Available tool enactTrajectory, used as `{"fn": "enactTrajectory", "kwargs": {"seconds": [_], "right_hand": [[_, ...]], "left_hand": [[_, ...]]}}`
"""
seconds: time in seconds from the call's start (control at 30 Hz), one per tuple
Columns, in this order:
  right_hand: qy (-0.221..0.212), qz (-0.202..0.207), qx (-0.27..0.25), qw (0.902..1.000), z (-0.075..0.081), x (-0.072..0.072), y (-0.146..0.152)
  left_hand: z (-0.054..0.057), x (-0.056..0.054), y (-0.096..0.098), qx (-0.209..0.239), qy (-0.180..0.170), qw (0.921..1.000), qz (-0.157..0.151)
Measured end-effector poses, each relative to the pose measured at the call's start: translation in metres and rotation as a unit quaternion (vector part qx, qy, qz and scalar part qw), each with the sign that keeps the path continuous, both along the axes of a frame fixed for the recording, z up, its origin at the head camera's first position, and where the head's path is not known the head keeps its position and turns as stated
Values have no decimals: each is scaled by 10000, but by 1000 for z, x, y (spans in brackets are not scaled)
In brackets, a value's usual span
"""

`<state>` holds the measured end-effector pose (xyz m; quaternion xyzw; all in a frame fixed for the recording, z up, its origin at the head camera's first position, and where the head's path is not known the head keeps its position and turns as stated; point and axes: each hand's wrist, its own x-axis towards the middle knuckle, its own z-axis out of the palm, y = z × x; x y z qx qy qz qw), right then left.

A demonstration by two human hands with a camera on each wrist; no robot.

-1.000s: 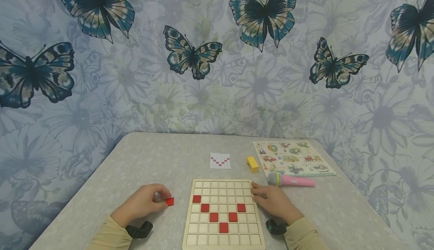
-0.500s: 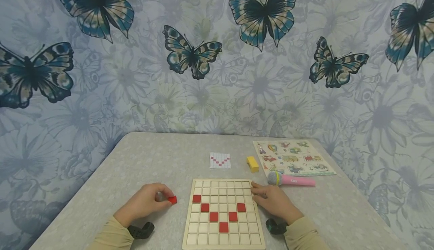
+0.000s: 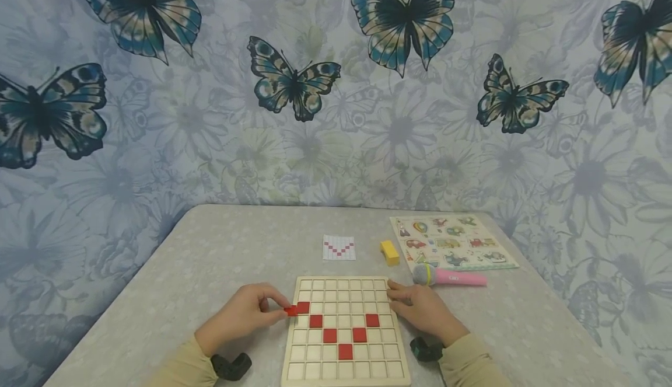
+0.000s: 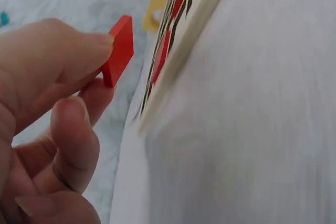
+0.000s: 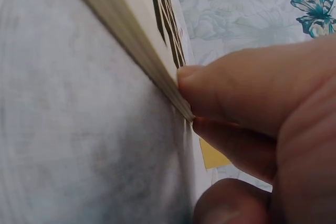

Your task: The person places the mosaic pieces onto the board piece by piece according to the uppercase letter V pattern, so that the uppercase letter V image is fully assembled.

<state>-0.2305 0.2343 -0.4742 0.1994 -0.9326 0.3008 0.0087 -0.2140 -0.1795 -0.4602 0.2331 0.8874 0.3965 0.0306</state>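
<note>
My left hand [image 3: 244, 315] pinches a small red square tile [image 4: 121, 51] between thumb and fingertips. In the head view the tile is over the left edge of the wooden grid board [image 3: 343, 386], beside a red tile [image 3: 303, 307] lying in the leftmost column. Several red tiles make a V across the board, such as one at the low point [image 3: 345, 352] and one on the right arm [image 3: 372, 320]. My right hand [image 3: 422, 311] rests at the board's right edge near its far corner; the right wrist view shows its thumb and a finger touching that edge.
Behind the board lies a white pattern card [image 3: 338, 248] printed with a V of squares. A yellow block [image 3: 390, 253], a pink toy microphone [image 3: 457, 278] and a picture puzzle board [image 3: 454, 242] are at the back right of the table [image 3: 252, 247].
My left hand has moved right with the red tile, from beside the board to over its left edge. The right hand has stayed at the board's right edge. The head view has shifted slightly.
</note>
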Motion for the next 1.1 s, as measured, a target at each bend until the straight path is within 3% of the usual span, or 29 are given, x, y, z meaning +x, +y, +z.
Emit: {"fn": "enactTrajectory", "kwargs": {"seconds": [0.17, 0.27, 0.43, 0.57, 0.8, 0.93, 1.1], "right_hand": [[-15, 57, 44, 10000, 2, 0, -2], [-22, -10, 58, 10000, 3, 0, -1], [140, 39, 68, 9999, 3, 1, 3], [211, 165, 91, 9996, 4, 0, 5], [247, 307, 87, 9992, 2, -3, 5], [296, 344, 135, 9989, -1, -3, 6], [371, 312, 175, 9987, -3, -5, 8]], "left_hand": [[16, 3, 31, -58, 63, 9989, -459], [25, -2, 55, -230, 331, 9959, -815], [36, -15, 98, -890, 787, 9886, -930], [37, -24, 133, -1472, 1079, 9779, -1019], [29, -38, 183, -1909, 1035, 9698, -1111], [26, -38, 199, -2120, 1062, 9649, -1125], [27, -36, 206, -2085, 1000, 9666, -1103]]}}
